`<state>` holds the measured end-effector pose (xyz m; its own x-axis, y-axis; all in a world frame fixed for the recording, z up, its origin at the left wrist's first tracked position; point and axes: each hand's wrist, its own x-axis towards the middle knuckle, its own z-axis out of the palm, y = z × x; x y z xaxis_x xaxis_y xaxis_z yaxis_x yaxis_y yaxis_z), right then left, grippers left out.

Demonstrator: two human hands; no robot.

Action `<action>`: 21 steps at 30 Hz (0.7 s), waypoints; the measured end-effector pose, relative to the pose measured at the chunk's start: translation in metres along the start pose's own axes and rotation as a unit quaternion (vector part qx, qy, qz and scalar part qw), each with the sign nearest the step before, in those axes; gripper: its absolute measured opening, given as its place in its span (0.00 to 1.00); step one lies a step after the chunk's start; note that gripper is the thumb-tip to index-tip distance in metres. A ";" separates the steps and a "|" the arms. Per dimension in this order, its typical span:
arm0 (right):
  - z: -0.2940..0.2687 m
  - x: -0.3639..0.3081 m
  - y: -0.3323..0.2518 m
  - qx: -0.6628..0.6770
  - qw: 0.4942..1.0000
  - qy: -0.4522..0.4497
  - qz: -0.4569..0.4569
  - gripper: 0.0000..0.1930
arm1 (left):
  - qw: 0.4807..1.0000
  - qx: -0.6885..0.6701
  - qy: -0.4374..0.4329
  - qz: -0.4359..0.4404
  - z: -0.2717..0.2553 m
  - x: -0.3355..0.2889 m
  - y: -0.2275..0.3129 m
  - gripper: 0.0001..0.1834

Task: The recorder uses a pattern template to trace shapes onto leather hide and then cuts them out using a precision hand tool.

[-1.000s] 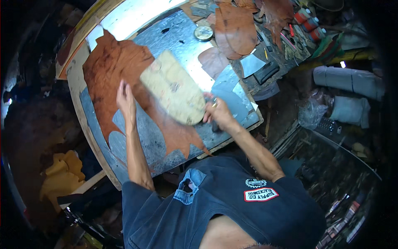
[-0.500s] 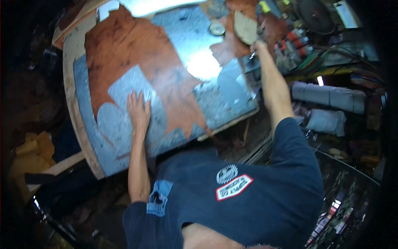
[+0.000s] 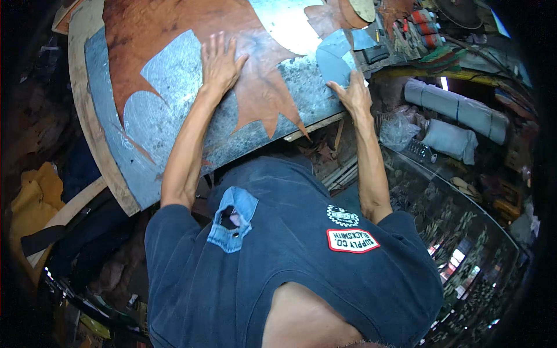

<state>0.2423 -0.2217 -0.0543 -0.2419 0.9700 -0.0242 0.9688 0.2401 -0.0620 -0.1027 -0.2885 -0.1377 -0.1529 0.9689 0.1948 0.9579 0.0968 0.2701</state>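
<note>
My left hand [image 3: 222, 68] lies flat, fingers spread, on a large brown leather hide [image 3: 264, 95] with an irregular, pointed lower edge. Left of that hand, a grey surface [image 3: 174, 64] shows where the leather's outline curves away. At the right edge of the worktable, my right hand [image 3: 355, 97] is beside a blue-grey flat piece [image 3: 333, 62], thumb stretched out towards it and apart from the forefinger. A small whitish spot shows by its fingers, too small to name. The other fingers of this hand are partly hidden.
The table has a wooden rim [image 3: 93, 127] on its left. Beyond my right hand are a dark pouch [image 3: 375, 54], several red-and-grey containers [image 3: 426, 28] and hand tools. Wrapped white rolls [image 3: 455, 107] lie further right. Yellow-brown leather [image 3: 38, 194] hangs at the left.
My left hand has moved right, from the grey area onto the brown leather. My right hand has come back from the tools to the table's right edge. The view has shifted.
</note>
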 end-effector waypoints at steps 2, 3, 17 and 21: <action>0.000 -0.004 0.002 0.004 1.000 -0.009 0.016 0.45 | 1.000 0.010 -0.015 0.011 0.007 -0.008 0.019 0.36; 0.000 -0.003 0.004 0.002 1.000 -0.010 0.023 0.45 | 0.999 0.020 -0.023 0.026 0.008 -0.010 0.033 0.38; -0.017 -0.010 0.019 0.034 0.999 -0.023 -0.026 0.42 | 0.935 -0.265 -0.138 0.189 -0.012 -0.097 0.140 0.33; 0.002 -0.035 0.024 0.007 0.998 -0.004 -0.060 0.38 | 0.961 -0.232 -0.102 0.115 0.000 -0.052 0.147 0.34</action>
<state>0.2739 -0.2496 -0.0574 -0.3572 0.9337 -0.0229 0.9318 0.3546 -0.0781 0.0462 -0.3245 -0.1080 0.1450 0.9817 0.1232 0.7425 -0.1903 0.6423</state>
